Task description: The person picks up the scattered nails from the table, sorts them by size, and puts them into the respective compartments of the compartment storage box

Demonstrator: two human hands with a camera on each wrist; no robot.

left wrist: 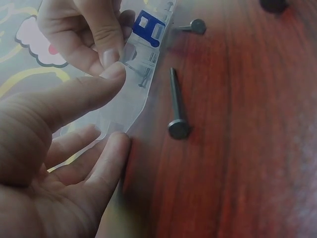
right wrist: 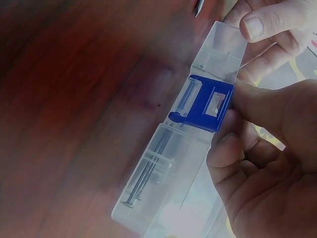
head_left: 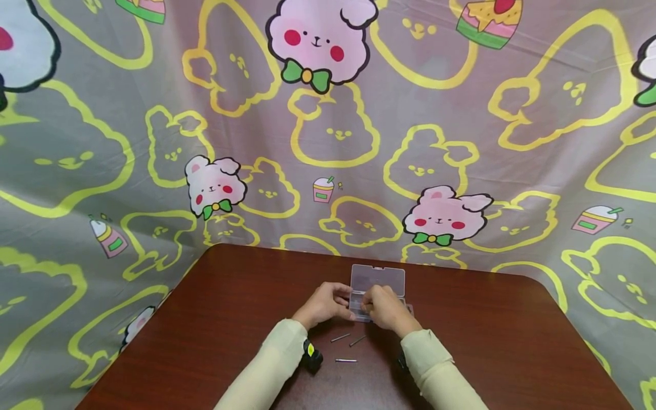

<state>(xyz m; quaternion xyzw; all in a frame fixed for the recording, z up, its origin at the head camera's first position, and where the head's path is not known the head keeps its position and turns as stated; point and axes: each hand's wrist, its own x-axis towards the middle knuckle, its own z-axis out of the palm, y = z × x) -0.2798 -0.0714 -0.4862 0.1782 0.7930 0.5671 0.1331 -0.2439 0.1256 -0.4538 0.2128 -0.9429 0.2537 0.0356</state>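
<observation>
A clear plastic box (head_left: 378, 280) stands with its lid up at the far middle of the table. My left hand (head_left: 325, 303) holds its left end, the thumb (left wrist: 89, 91) over the wall and the other fingers round the corner. My right hand (head_left: 385, 307) is over the compartments, thumb and forefinger pinching what looks like a thin nail (right wrist: 212, 72), mostly hidden by the fingers. Beside these fingertips is a blue latch (right wrist: 205, 104) on the box's front. Long nails (right wrist: 148, 171) lie inside a compartment on the right.
Several loose nails lie on the dark red wooden table (head_left: 246, 307) in front of the box; one nail (left wrist: 177, 106) is close to the left hand. A patterned curtain (head_left: 338, 171) hangs behind the table.
</observation>
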